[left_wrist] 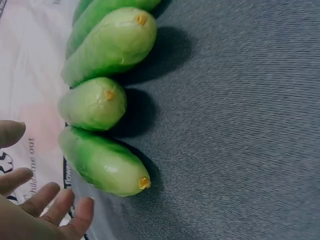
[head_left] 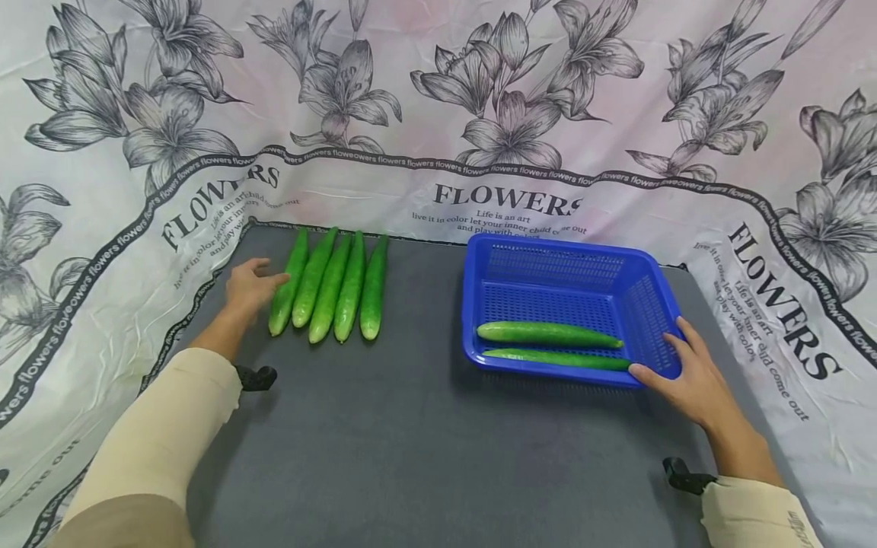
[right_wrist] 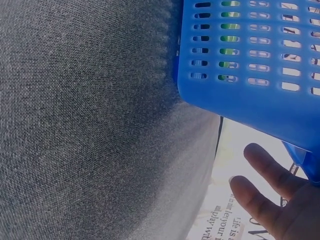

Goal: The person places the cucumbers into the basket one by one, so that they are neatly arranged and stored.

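Flower-printed sheeting [head_left: 404, 129] behind a grey tabletop [head_left: 411, 457]

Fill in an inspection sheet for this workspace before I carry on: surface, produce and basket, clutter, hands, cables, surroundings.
Surface: grey work surface, textured like fabric up close.
Job's things: five cucumbers side by side at left; two more cucumbers lying in the blue basket at right.
Clutter: nothing seen.
Hands: left hand beside the leftmost cucumber, fingers spread, holding nothing; right hand touching the basket's near right corner.
Cables: nothing seen.
Surroundings: white cloth with printed flowers and lettering, behind and at both sides.
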Available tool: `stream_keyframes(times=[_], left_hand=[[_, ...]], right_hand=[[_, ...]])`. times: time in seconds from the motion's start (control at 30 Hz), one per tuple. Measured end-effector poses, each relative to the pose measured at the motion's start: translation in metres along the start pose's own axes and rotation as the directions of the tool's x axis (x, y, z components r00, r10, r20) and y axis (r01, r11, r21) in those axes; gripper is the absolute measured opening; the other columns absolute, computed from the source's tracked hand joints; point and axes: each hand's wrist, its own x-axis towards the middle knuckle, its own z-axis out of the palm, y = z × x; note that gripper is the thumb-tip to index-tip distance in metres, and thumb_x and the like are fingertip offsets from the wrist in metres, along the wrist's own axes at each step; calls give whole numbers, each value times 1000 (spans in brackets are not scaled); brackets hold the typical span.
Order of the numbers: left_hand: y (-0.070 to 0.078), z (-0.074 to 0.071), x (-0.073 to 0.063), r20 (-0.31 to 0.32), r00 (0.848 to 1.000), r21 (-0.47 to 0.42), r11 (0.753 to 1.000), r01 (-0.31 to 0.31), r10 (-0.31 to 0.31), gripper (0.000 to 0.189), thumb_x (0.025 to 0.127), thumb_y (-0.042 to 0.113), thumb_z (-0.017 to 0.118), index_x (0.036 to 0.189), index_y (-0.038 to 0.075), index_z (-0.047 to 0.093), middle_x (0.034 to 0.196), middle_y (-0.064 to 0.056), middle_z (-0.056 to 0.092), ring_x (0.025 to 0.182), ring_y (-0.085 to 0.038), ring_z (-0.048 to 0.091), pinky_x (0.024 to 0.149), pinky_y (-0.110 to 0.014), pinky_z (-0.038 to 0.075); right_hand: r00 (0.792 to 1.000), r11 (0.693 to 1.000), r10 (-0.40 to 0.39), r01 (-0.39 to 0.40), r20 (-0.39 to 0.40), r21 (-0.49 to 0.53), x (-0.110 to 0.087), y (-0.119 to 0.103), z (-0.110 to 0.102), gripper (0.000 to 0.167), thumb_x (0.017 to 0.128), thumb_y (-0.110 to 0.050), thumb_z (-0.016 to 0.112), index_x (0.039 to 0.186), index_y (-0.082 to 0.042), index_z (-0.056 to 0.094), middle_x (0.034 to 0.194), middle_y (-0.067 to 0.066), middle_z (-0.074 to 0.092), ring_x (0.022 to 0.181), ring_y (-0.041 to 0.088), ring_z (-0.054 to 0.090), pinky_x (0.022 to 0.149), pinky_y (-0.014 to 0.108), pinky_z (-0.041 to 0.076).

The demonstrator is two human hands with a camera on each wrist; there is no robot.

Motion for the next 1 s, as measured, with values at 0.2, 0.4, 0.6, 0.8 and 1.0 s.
stream_keyframes(times=[0.2,0.4,0.6,0.8,1.0], left_hand=[[0,2,16,53,996,19,997,74,-75,71,94,32,60,152,5,28,153,-25,21,134,-46,28,101,-55,36],[-7,8,26,117,988,-31,994,109,-105,72,95,27,60,153,5,23,154,-27,11,132,-49,29,95,-56,43],[-12,15,30,107,988,34,993,109,-112,71,95,27,59,152,1,25,153,-28,17,133,-47,28,101,-54,37],[-11,18,35,110,988,92,991,99,-109,70,94,23,60,150,-2,27,151,-31,18,136,-49,18,106,-54,30],[-8,15,37,129,985,132,987,93,-110,67,94,19,61,148,-5,29,149,-34,18,136,-50,14,105,-55,30]], right_hand=[[1000,1000,2,-2,-1,7,1,2,-2,94,88,-50,63,145,14,24,159,19,-5,135,55,10,91,78,20],[1000,1000,-21,21,-13,-4,1,5,-1,93,88,-49,64,144,14,26,159,18,-3,136,54,10,91,77,21],[999,999,-38,38,-23,-3,1,5,0,92,87,-48,65,142,15,29,158,19,0,135,54,12,90,77,22],[999,999,-32,32,-26,-6,1,5,0,92,87,-49,65,143,14,28,158,19,-1,135,54,12,91,77,22],[1000,1000,-21,21,-15,-1,1,4,1,93,87,-50,65,143,14,27,159,19,-2,136,54,11,92,77,22]])
